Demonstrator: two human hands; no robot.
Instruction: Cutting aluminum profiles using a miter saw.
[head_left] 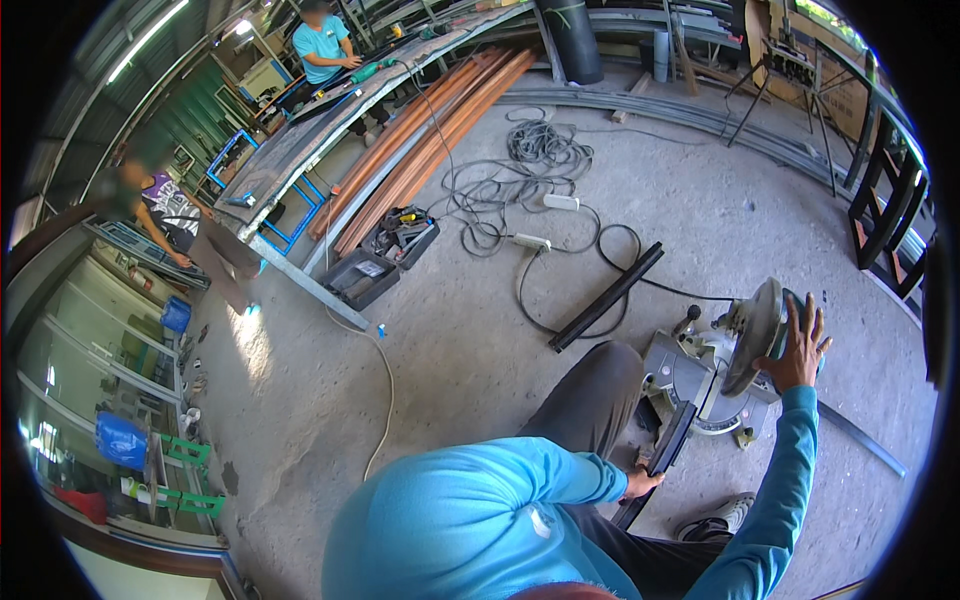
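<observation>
A miter saw (pixel 722 375) stands on the concrete floor at the right, its round grey blade guard (pixel 757 335) raised. My right hand (pixel 797 352) is at the right side of the saw head, fingers spread and thumb toward the guard; the palm's contact is partly hidden. Lower down, my left hand (pixel 642 484) is closed around a black metal bar (pixel 672 440), which slants up toward the saw's base. Its lower end disappears behind my sleeve and leg. Another black bar (pixel 607 297) lies apart on the floor, ahead of my knee.
Cables (pixel 545 150) with power strips (pixel 532 242) lie coiled ahead. A black toolbox (pixel 365 275) sits beside brown metal bars (pixel 440 140) and a long workbench (pixel 300 150). One person (pixel 318 50) works behind it; another person (pixel 180 215) stands left. A grey bar (pixel 865 440) lies right of the saw.
</observation>
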